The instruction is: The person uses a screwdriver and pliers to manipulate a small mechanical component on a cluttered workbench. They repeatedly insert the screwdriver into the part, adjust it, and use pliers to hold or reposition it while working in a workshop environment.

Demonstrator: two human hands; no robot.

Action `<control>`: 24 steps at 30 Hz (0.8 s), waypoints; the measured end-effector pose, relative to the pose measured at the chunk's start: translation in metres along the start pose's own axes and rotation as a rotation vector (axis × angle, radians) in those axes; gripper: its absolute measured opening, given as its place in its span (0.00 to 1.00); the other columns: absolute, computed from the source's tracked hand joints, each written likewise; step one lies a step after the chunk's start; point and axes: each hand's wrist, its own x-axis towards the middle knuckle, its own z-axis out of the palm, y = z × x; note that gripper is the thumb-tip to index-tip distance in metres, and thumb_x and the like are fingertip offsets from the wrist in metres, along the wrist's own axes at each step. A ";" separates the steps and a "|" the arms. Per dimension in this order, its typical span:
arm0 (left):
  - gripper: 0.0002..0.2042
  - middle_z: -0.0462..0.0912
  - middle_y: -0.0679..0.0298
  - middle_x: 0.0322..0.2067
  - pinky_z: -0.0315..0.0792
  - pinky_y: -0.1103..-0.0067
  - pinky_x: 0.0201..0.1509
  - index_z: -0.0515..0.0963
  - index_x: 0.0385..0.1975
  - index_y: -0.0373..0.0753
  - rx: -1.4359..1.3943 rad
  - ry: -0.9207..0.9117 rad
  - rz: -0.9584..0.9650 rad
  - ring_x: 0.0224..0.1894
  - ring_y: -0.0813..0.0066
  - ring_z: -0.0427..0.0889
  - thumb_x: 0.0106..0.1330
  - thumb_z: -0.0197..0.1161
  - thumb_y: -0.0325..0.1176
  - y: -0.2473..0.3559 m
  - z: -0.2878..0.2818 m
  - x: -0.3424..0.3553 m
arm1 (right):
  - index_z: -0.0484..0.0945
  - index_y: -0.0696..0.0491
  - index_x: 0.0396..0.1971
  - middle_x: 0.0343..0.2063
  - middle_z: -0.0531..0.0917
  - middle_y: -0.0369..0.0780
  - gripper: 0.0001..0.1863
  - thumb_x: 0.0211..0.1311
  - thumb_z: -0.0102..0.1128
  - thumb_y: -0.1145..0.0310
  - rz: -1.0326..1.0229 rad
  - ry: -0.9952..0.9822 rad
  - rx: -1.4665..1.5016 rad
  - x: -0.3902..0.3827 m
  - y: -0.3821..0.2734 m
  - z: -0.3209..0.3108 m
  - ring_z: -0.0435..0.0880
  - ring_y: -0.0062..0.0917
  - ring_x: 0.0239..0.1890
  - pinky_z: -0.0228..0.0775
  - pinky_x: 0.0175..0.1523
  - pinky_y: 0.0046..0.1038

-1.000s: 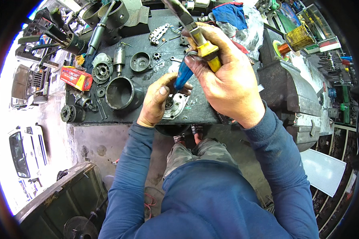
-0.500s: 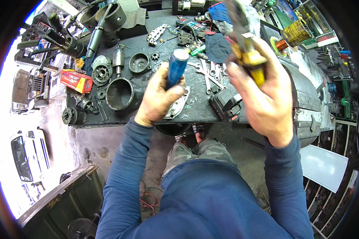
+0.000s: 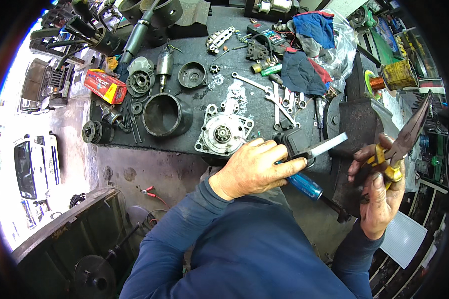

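Observation:
My left hand (image 3: 257, 168) is closed around a screwdriver with a blue plastic handle (image 3: 307, 186). The handle end sticks out toward the lower right, while its shaft is hidden by my fingers. Just beyond that hand, at the bench's front edge, sits a silver metal housing (image 3: 215, 134) with a toothed pinion (image 3: 222, 133) at its centre. Off to the right, my right hand (image 3: 381, 197) grips long-nose pliers (image 3: 408, 133) by their yellow handles, jaws upward. A pale flat metal strip (image 3: 329, 145) shows beside a black part (image 3: 292, 139), near my left fingers.
Several wrenches (image 3: 272, 97) lie beyond the black part, by dark cloths (image 3: 304, 74). On the left are a metal cylinder (image 3: 167, 115), a round cap (image 3: 192, 74), an armature (image 3: 164, 65) and a red-yellow box (image 3: 105, 85). A copper wire spool (image 3: 377, 82) stands at right.
My left hand has moved down and right with the screwdriver, exposing the silver housing. The right hand has lowered and swung right with the pliers. The view has shifted too.

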 end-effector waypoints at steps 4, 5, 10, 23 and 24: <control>0.35 0.73 0.68 0.30 0.73 0.70 0.31 0.83 0.62 0.56 -0.044 0.098 0.010 0.30 0.67 0.79 0.47 0.79 0.44 -0.015 -0.010 0.000 | 0.64 0.63 0.73 0.46 0.83 0.49 0.42 0.71 0.68 0.51 -0.054 0.051 -0.082 -0.004 -0.010 -0.002 0.83 0.26 0.40 0.76 0.43 0.27; 0.37 0.73 0.67 0.33 0.79 0.69 0.34 0.81 0.61 0.54 -0.056 0.085 -0.001 0.32 0.67 0.82 0.43 0.82 0.39 -0.018 -0.012 0.001 | 0.64 0.63 0.73 0.46 0.82 0.49 0.41 0.72 0.68 0.51 -0.063 0.066 -0.096 -0.006 -0.012 0.000 0.83 0.26 0.40 0.76 0.42 0.27; 0.32 0.73 0.65 0.30 0.75 0.70 0.29 0.82 0.54 0.42 -0.210 0.235 0.019 0.27 0.66 0.80 0.43 0.80 0.38 -0.031 -0.018 0.002 | 0.64 0.60 0.73 0.46 0.82 0.49 0.41 0.72 0.69 0.51 0.015 0.150 -0.164 -0.016 -0.018 0.026 0.83 0.28 0.39 0.76 0.40 0.27; 0.21 0.80 0.62 0.38 0.73 0.78 0.36 0.71 0.65 0.40 -1.301 0.196 -0.265 0.29 0.76 0.75 0.81 0.60 0.46 -0.100 -0.051 0.000 | 0.65 0.61 0.73 0.46 0.83 0.49 0.40 0.72 0.68 0.52 0.002 0.381 -0.265 -0.052 -0.036 0.083 0.83 0.28 0.39 0.76 0.40 0.28; 0.23 0.79 0.63 0.36 0.70 0.81 0.32 0.68 0.68 0.42 -1.508 0.188 -0.343 0.27 0.80 0.71 0.82 0.59 0.48 -0.111 -0.053 0.002 | 0.66 0.61 0.72 0.46 0.83 0.48 0.39 0.72 0.68 0.52 -0.015 0.378 -0.262 -0.053 -0.034 0.085 0.83 0.27 0.39 0.76 0.41 0.28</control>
